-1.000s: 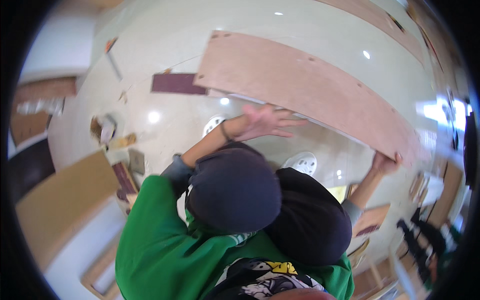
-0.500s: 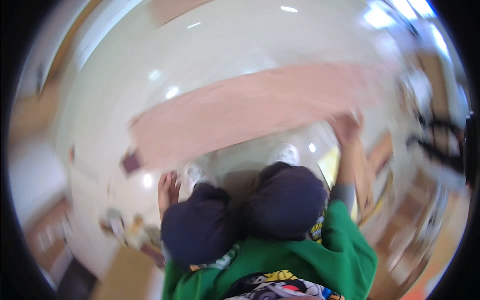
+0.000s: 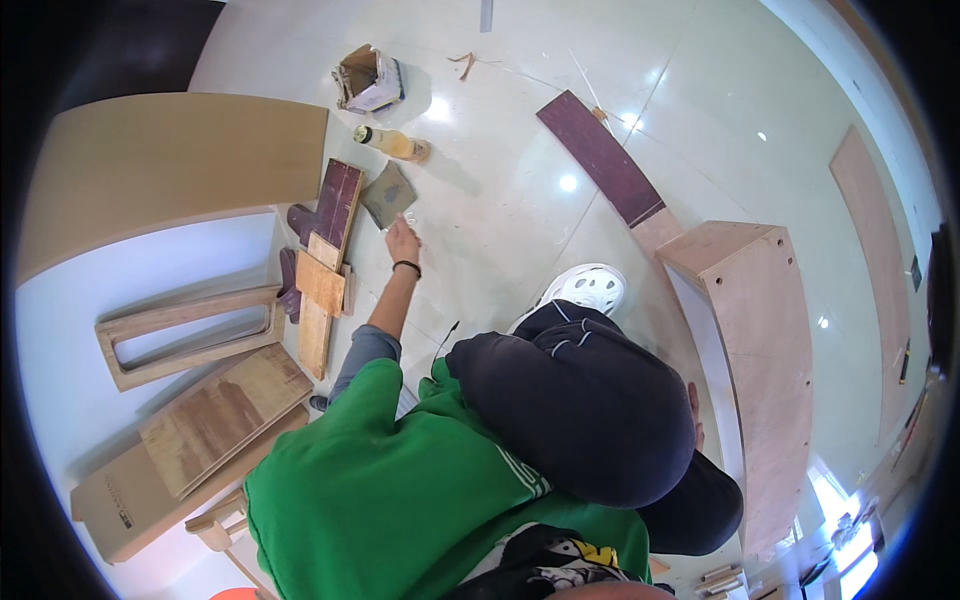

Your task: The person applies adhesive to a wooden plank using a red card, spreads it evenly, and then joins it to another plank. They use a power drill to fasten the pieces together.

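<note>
Sandpaper sheet (image 3: 388,193): grey, square, flat on the glossy floor, just beyond the left hand's fingertips.

Left hand (image 3: 404,241): arm stretched forward and to the left, dark band at the wrist, fingers extended toward the sheet's near edge. Whether they touch it cannot be told; nothing is gripped.

Right hand (image 3: 694,418): only a sliver shows behind the raised knee, down beside the board. Grasp cannot be told.

Board (image 3: 765,340): long pale panel with a short end piece joined at its far end, standing on edge, at the right hand and running away from it.

Bottle (image 3: 391,144): yellow, lying on its side, just past the sheet from the left hand.

Carton (image 3: 368,79): small, open, farther out beyond the bottle.

Offcuts (image 3: 322,280): dark and pale wood pieces stacked crosswise, left of the left forearm.

Frame (image 3: 190,333): open wooden rectangle, well left of the left arm.

Strip (image 3: 600,155): dark red plank, forward and between the two hands.

Step in hand, as judged: the reach for the sheet, pick-up not yet made. Next move calls for the fingers to slide under or pinch a corner, since the sheet lies flat and thin on a slick floor.
</note>
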`<state>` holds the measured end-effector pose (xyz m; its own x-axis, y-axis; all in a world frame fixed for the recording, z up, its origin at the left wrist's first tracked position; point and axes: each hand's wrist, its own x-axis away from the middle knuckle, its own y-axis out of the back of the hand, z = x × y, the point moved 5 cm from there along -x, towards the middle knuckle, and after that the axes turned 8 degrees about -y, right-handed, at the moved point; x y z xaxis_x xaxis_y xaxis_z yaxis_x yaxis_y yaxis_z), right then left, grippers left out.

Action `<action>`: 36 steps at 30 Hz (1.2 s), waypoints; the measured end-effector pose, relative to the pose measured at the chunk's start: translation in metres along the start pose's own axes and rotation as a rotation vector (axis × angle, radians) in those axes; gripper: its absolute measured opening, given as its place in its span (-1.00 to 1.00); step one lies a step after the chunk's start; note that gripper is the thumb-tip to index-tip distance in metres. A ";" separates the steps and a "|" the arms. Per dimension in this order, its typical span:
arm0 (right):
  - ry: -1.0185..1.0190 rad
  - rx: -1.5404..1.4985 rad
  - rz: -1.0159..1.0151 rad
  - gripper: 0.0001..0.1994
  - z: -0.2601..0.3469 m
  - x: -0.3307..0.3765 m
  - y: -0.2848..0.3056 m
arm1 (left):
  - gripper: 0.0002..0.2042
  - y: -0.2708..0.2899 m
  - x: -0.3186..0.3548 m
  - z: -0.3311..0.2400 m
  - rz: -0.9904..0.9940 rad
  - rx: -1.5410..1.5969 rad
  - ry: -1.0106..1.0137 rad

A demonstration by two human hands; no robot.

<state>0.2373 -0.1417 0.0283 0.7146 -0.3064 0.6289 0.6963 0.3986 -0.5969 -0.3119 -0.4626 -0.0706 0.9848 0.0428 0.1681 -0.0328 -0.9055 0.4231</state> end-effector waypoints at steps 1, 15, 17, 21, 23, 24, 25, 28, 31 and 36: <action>-0.026 0.017 -0.004 -0.10 0.001 -0.008 -0.004 | -0.66 -0.003 -0.011 -0.006 0.013 -0.022 -0.014; 0.114 0.054 -0.107 -0.36 0.042 0.032 -0.079 | -0.76 -0.274 0.086 -0.387 0.692 0.687 -1.250; 0.267 0.113 -0.176 -0.37 0.035 0.064 -0.083 | -0.80 -0.290 0.179 -0.483 0.380 0.663 -1.375; 0.454 0.231 -0.442 -0.36 -0.003 0.102 -0.109 | -0.82 -0.324 0.323 -0.529 0.963 0.931 -1.491; 0.533 0.271 -0.581 -0.38 -0.009 0.121 -0.123 | -0.80 -0.330 0.382 -0.532 1.359 1.058 -1.540; 0.576 0.266 -0.644 -0.39 -0.015 0.130 -0.130 | -0.82 -0.329 0.408 -0.526 1.490 1.094 -1.526; 0.617 0.263 -0.702 -0.39 -0.020 0.138 -0.136 | -0.82 -0.328 0.434 -0.522 1.617 1.124 -1.517; 0.713 0.228 -0.821 -0.41 -0.032 0.161 -0.154 | -0.81 -0.313 0.511 -0.509 1.675 1.073 -1.714; 0.680 0.131 -0.866 -0.42 -0.055 0.179 -0.181 | -0.79 -0.301 0.584 -0.480 1.827 0.980 -1.730; 0.909 -0.179 -0.942 -0.54 -0.113 0.177 -0.181 | -0.75 -0.346 0.641 -0.492 1.938 0.802 -1.747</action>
<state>0.2451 -0.3660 0.1908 -0.3029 -0.8967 0.3227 0.8977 -0.3822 -0.2194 0.2467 0.0859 0.3283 -0.6254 -0.2398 -0.7425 -0.7586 0.4095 0.5067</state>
